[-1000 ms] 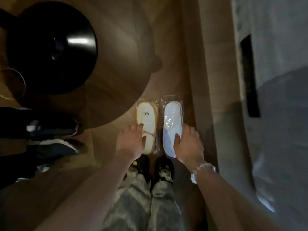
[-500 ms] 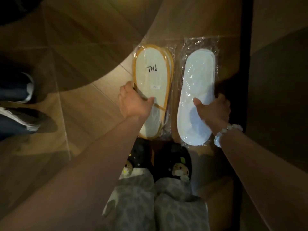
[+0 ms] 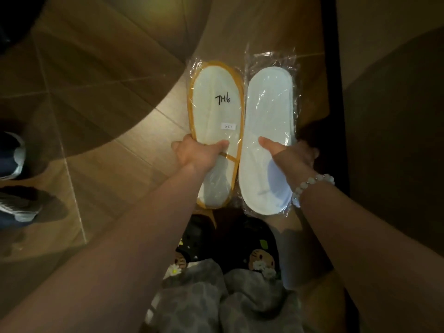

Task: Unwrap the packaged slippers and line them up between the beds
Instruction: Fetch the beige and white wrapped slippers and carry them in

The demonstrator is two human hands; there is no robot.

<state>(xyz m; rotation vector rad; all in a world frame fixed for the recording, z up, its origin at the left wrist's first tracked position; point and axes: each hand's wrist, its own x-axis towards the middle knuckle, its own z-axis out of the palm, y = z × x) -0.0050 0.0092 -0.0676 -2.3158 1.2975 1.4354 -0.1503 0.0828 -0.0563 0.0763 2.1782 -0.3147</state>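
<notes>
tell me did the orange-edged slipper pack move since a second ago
Yes. The orange-edged slipper pack was lying on the floor; now the left hand grips it lifted toward the camera, above the person's black shoes.

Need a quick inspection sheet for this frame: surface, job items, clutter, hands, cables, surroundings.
Surface: wooden floor, partly lit, dark shadow at right.
Job's things: orange-trimmed slipper pack, marked in black pen, and plain white slipper pack; both in clear plastic wrap, side by side.
Clutter: shoes at left edge.
Grippers: left hand grips the orange-trimmed pack, thumb on top; right hand, with bead bracelet, grips the white pack, thumb on top.
Cables: nothing seen.
Surroundings: the person's own cartoon slippers below; dark upright edge at right.
</notes>
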